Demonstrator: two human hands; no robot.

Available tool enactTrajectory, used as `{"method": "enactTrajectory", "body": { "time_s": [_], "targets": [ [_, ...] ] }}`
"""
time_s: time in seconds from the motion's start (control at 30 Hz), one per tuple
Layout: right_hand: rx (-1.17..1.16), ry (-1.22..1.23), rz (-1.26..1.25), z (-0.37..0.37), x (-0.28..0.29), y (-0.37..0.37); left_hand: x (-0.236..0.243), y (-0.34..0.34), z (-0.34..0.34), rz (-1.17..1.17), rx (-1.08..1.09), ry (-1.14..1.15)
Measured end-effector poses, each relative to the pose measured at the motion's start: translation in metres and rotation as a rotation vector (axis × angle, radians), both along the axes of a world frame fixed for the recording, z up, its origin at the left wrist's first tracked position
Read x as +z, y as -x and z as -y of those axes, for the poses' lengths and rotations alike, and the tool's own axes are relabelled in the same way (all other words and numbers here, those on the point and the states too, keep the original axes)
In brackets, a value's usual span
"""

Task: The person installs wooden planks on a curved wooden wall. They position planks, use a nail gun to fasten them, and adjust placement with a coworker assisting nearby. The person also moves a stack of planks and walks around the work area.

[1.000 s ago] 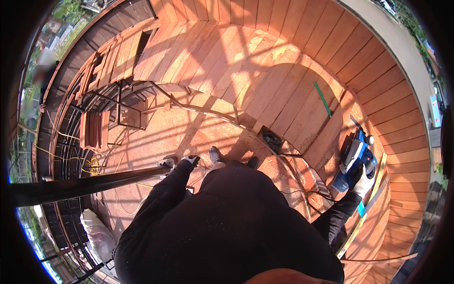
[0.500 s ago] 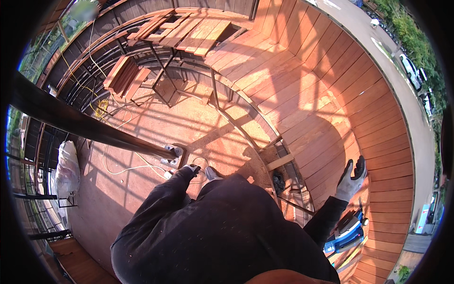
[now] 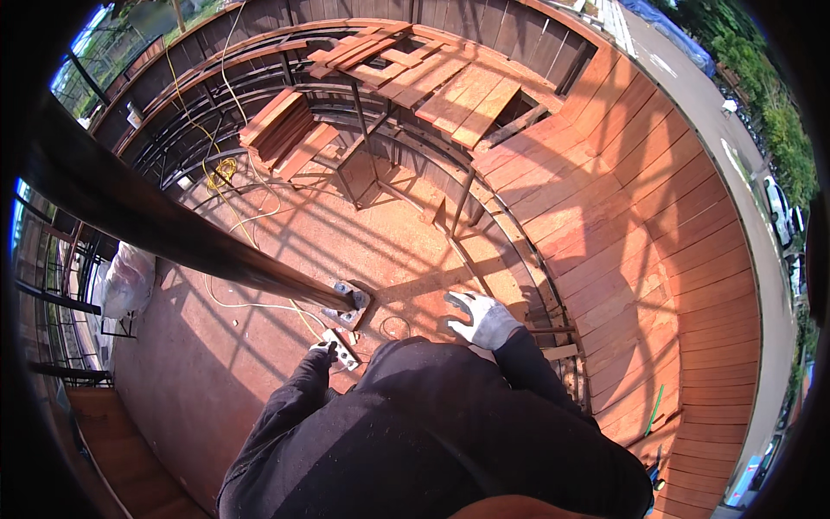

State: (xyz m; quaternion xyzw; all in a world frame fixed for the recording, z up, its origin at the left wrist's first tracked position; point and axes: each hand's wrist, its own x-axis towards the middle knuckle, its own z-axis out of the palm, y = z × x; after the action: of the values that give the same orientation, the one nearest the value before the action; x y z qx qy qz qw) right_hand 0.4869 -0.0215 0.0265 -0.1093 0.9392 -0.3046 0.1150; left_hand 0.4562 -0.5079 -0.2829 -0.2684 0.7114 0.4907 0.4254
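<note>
My left hand (image 3: 325, 349), in a white glove with dark fingertips, is closed on the left side of a white power strip (image 3: 344, 350) with a row of dark sockets. A pale cord (image 3: 308, 324) runs from the strip across the floor. My right hand (image 3: 486, 322), gloved the same way, is over the floor to the right with its fingers spread and curved; it holds nothing. Between the hands, a thin loop of cable (image 3: 395, 327) lies on the floor. Just beyond the power strip is the bolted base plate (image 3: 347, 304) of a dark post.
A thick dark post (image 3: 199, 238) slants across the left. Wooden boards form a curved bench (image 3: 596, 259) at right. Ahead stand a board-topped frame (image 3: 458, 99) and stacked planks (image 3: 285, 130). A yellow cord coil (image 3: 223, 171) and a plastic-wrapped bundle (image 3: 130, 281) are at left.
My right hand has swung left from over the bench to above the floor. My left hand has shifted slightly left and down, onto the power strip, which now shows plainly. The view has turned.
</note>
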Motion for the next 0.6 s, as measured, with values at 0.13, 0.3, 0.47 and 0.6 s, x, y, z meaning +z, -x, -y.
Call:
{"method": "enactTrajectory", "body": {
  "time_s": [0.13, 0.3, 0.47, 0.6],
  "targets": [
    [-0.077, -0.003, -0.002, -0.010, 0.006, 0.053, 0.019, -0.012, 0.009, 0.134, -0.047, 0.052],
    [-0.200, 0.084, 0.101, -0.039, -0.018, 0.109, 0.017, 0.021, -0.026, 0.190, -0.290, 0.146],
    [-0.556, 0.704, 0.072, -0.083, -0.036, 0.211, 0.015, 0.093, -0.049, 0.153, -0.262, 0.096],
    [-0.857, 0.561, -0.259, -0.151, -0.060, 0.339, 0.029, 0.174, -0.072, 0.120, -0.241, 0.076]
  ]
}}
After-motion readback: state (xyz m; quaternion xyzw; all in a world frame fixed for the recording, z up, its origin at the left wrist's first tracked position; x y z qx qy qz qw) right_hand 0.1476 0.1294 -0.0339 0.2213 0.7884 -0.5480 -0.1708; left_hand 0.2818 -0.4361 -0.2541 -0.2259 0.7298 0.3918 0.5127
